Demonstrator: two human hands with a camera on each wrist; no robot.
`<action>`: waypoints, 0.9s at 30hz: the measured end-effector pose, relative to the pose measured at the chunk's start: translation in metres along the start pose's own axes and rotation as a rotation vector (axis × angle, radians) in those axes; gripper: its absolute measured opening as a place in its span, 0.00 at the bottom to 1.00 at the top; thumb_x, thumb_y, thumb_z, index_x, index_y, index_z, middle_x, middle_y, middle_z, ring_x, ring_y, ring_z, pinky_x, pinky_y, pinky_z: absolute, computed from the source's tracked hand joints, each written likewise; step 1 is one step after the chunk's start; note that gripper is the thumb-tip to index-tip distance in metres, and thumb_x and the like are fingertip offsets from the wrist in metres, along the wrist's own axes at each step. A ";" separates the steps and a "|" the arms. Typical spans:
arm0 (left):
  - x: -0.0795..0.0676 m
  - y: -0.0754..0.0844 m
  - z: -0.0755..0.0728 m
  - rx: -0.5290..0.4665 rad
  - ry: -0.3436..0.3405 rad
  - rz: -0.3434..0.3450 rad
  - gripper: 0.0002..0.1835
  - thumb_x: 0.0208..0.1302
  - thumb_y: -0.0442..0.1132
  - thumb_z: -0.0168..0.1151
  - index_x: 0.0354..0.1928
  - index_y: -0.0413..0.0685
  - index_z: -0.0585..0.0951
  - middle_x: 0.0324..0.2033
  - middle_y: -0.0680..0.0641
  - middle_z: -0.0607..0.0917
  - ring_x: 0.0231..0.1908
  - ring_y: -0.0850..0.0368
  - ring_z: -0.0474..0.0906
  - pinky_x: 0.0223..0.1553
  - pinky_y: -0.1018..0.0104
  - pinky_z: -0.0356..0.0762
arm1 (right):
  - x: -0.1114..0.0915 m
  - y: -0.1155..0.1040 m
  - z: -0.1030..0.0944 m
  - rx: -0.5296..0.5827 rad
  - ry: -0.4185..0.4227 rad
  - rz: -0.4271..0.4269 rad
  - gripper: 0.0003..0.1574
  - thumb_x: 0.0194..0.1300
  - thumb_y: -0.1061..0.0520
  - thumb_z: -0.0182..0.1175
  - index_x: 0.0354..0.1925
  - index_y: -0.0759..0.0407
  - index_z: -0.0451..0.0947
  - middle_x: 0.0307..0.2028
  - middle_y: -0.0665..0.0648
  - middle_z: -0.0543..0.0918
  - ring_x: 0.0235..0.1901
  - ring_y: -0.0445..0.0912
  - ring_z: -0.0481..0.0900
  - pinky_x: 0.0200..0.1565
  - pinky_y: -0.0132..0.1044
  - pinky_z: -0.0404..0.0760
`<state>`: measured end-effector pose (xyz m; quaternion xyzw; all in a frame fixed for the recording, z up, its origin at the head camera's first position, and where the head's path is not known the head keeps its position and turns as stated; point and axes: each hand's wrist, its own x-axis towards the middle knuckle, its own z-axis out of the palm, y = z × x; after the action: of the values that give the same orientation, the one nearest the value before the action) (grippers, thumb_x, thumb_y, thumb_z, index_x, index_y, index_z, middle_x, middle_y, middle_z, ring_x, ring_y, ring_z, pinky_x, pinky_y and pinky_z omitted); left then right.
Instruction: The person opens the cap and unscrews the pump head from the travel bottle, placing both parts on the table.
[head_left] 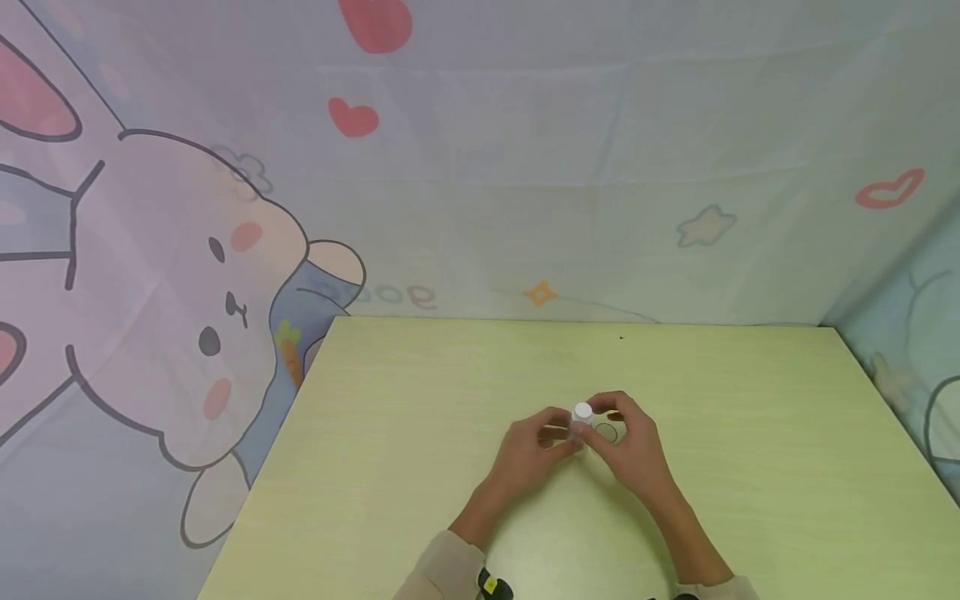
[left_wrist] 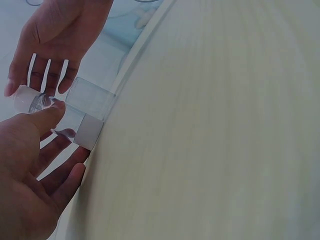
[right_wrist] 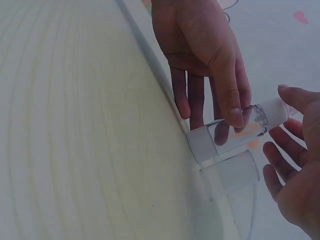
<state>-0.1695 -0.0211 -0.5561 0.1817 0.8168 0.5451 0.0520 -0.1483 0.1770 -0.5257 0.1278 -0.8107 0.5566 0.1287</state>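
Upright on the table stands a small clear bottle (right_wrist: pixel 235 137) with a white top (head_left: pixel 582 411) and a white band at its base. My left hand (head_left: pixel 527 450) grips its body between thumb and fingers. Around the white top, my right hand (head_left: pixel 633 446) has its thumb and fingers spread, fingertips close to the sides. Right beside the bottle is a clear, open-topped cylinder (right_wrist: pixel 236 172), seen as a thin ring from the head view. The left wrist view shows the bottle's white base (left_wrist: pixel 89 131) at table level.
A pale yellow-green wooden table (head_left: pixel 420 383) lies under both hands. Behind it hangs a printed cloth (head_left: pixel 525 167) with a rabbit, hearts and stars; a similar cloth covers the right side. A tiny dark speck (head_left: pixel 621 337) lies near the table's back edge.
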 end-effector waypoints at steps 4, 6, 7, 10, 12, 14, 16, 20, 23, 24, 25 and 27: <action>0.000 0.000 0.000 -0.010 0.001 -0.001 0.17 0.70 0.55 0.73 0.58 0.68 0.84 0.54 0.62 0.87 0.54 0.63 0.86 0.58 0.66 0.82 | 0.001 -0.001 0.000 0.000 0.019 -0.010 0.17 0.67 0.55 0.76 0.50 0.51 0.81 0.47 0.46 0.85 0.52 0.47 0.80 0.58 0.44 0.75; 0.000 -0.001 0.000 -0.010 0.003 -0.001 0.17 0.70 0.55 0.72 0.58 0.69 0.84 0.54 0.62 0.87 0.54 0.62 0.86 0.58 0.65 0.82 | 0.001 -0.002 0.000 0.004 0.025 -0.016 0.16 0.67 0.55 0.76 0.49 0.50 0.81 0.46 0.46 0.85 0.52 0.48 0.80 0.58 0.45 0.75; 0.000 -0.001 0.000 -0.010 0.004 0.000 0.17 0.70 0.55 0.72 0.58 0.69 0.84 0.54 0.62 0.87 0.54 0.62 0.86 0.58 0.65 0.82 | 0.002 -0.002 0.000 0.001 0.028 -0.020 0.15 0.67 0.55 0.76 0.49 0.49 0.81 0.46 0.45 0.85 0.52 0.48 0.80 0.57 0.45 0.75; 0.000 -0.001 0.000 -0.004 0.005 -0.001 0.18 0.70 0.55 0.73 0.58 0.70 0.84 0.54 0.63 0.87 0.54 0.62 0.86 0.58 0.65 0.82 | 0.002 -0.002 0.000 -0.007 0.034 -0.021 0.14 0.68 0.55 0.75 0.48 0.49 0.81 0.45 0.45 0.85 0.52 0.49 0.80 0.57 0.44 0.75; 0.000 -0.002 0.001 -0.003 0.003 -0.001 0.18 0.70 0.54 0.73 0.59 0.70 0.84 0.54 0.63 0.87 0.54 0.61 0.86 0.58 0.66 0.82 | 0.003 -0.003 0.000 -0.015 0.037 -0.024 0.13 0.68 0.55 0.74 0.48 0.49 0.82 0.45 0.45 0.85 0.51 0.48 0.80 0.57 0.42 0.75; 0.000 -0.002 0.001 -0.003 0.002 0.002 0.18 0.70 0.54 0.73 0.59 0.69 0.83 0.54 0.62 0.87 0.54 0.60 0.86 0.58 0.66 0.82 | 0.003 -0.004 0.000 -0.019 0.035 -0.029 0.12 0.69 0.56 0.74 0.48 0.49 0.82 0.45 0.45 0.85 0.51 0.46 0.80 0.57 0.42 0.75; 0.000 -0.003 0.001 -0.008 0.001 0.004 0.18 0.69 0.53 0.73 0.59 0.69 0.84 0.54 0.62 0.87 0.54 0.60 0.86 0.57 0.66 0.82 | 0.002 -0.004 0.000 -0.027 0.029 -0.045 0.12 0.69 0.57 0.73 0.48 0.50 0.82 0.46 0.46 0.85 0.51 0.46 0.80 0.56 0.42 0.76; 0.001 -0.003 0.001 -0.015 0.000 0.006 0.17 0.69 0.52 0.74 0.58 0.68 0.84 0.54 0.62 0.87 0.53 0.63 0.86 0.57 0.67 0.82 | 0.002 -0.006 -0.001 -0.043 0.016 -0.076 0.10 0.71 0.57 0.72 0.48 0.50 0.83 0.46 0.47 0.85 0.51 0.45 0.80 0.55 0.44 0.77; 0.001 -0.004 0.001 -0.017 0.001 0.005 0.17 0.69 0.52 0.74 0.58 0.68 0.84 0.54 0.62 0.87 0.53 0.64 0.86 0.57 0.67 0.82 | 0.002 -0.006 -0.002 -0.045 0.009 -0.085 0.09 0.72 0.57 0.71 0.49 0.50 0.83 0.47 0.47 0.85 0.51 0.45 0.80 0.55 0.45 0.78; 0.001 -0.004 0.001 -0.020 0.001 0.006 0.17 0.69 0.53 0.74 0.58 0.68 0.84 0.54 0.62 0.87 0.53 0.64 0.86 0.57 0.67 0.82 | 0.002 -0.006 -0.002 -0.044 0.008 -0.088 0.09 0.73 0.57 0.70 0.49 0.50 0.83 0.47 0.47 0.85 0.52 0.45 0.80 0.55 0.45 0.78; 0.001 -0.004 0.001 -0.021 0.002 0.006 0.17 0.69 0.53 0.74 0.58 0.68 0.84 0.54 0.62 0.87 0.53 0.64 0.86 0.57 0.67 0.82 | 0.002 -0.006 -0.002 -0.042 0.008 -0.090 0.09 0.73 0.57 0.70 0.49 0.50 0.83 0.47 0.47 0.85 0.52 0.45 0.80 0.55 0.45 0.78; 0.001 -0.004 0.001 -0.023 0.005 0.005 0.17 0.69 0.53 0.74 0.58 0.68 0.84 0.54 0.62 0.87 0.53 0.63 0.86 0.57 0.66 0.83 | 0.002 -0.006 -0.002 -0.038 0.008 -0.091 0.09 0.73 0.57 0.70 0.50 0.49 0.83 0.48 0.47 0.85 0.52 0.45 0.80 0.55 0.44 0.78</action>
<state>-0.1711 -0.0206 -0.5598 0.1818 0.8100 0.5552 0.0507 -0.1480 0.1766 -0.5191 0.1600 -0.8140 0.5352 0.1594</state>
